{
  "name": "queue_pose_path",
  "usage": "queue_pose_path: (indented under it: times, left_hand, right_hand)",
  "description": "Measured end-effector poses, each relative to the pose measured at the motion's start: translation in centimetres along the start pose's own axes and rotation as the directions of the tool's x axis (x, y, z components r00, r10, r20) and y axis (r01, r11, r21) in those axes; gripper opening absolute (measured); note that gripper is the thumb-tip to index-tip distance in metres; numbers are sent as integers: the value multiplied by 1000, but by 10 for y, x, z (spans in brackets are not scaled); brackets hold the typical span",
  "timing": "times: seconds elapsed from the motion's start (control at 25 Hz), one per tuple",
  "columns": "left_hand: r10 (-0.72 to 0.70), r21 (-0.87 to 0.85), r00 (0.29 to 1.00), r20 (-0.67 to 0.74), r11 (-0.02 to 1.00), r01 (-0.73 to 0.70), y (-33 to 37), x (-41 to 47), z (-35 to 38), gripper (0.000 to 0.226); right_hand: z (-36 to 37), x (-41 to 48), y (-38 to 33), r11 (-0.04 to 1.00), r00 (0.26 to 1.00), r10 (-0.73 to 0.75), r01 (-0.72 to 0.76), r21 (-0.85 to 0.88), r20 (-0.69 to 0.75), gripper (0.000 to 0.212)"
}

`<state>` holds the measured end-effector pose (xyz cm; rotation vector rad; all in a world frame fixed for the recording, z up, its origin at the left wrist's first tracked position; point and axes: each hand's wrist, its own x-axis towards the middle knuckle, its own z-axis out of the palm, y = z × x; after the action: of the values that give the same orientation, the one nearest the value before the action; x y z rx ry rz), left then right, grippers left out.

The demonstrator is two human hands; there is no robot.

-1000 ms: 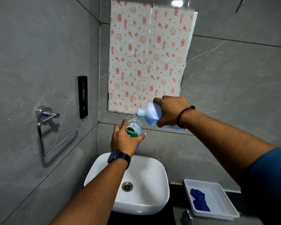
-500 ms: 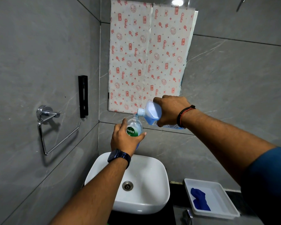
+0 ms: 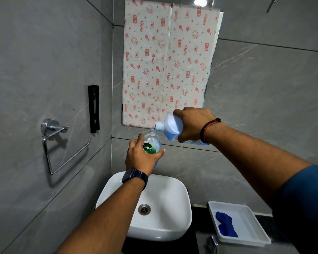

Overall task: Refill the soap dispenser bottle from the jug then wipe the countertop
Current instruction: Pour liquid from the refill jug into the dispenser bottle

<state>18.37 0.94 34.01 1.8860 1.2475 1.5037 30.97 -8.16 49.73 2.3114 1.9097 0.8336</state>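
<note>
Both hands occupied above sink (image 3: 180, 195): left hand (image 3: 140, 158) grips upright dispenser bottle (image 3: 151, 143); right hand (image 3: 193, 125) grips tilted jug (image 3: 170, 128), spout at bottle mouth.

in the middle, above the sink (image 3: 184, 204): soap bottle (image 3: 151, 142) upright in the left hand (image 3: 141, 158), jug (image 3: 170, 128) tipped in the right hand (image 3: 193, 125), just right of and above the bottle, spout at the bottle's neck. below both, the drain (image 3: 144, 209) in the sink's bowl. right of the sink, on the countertop (image 3: 263, 219), a tray (image 3: 246, 213) with a cloth (image 3: 225, 224) lying in its left part. behind the hands, on the back wall, a sheet (image 3: 165, 66) hung flat. on the left wall, a towel ring (image 3: 62, 149), and right of it, higher up, a bracket (image 3: 94, 109) near the corner.
</note>
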Motion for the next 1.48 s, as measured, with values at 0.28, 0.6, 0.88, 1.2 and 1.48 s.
queue_pose_path:
  times: [0.28,0.6,0.88,1.2,1.48]
  left_hand:
    - [2,-5,1000,-3,1000,-2,1,-1,-1,103]
    - [7,-17,1000,-11,1000,-7,1,0,-2,103]
    - [-3,-12,1000,-7,1000,3,2,1,-3,103]
    - [-8,-15,1000,-1,1000,8,2,1,-4,103]
    - [-1,-5,1000,-6,1000,1,1,0,-4,103]
  right_hand:
    - [-2,-1,0,1000,1000,4,-4,-5,4,75]
    - [1,2,0,1000,1000,-3,3,-13,-3,75]
    - [-1,4,-1,1000,1000,5,-5,-14,-2,75]
    - [0,5,0,1000,1000,-5,5,-11,-5,74]
    - [1,5,-1,1000,1000,-5,5,-10,-7,75]
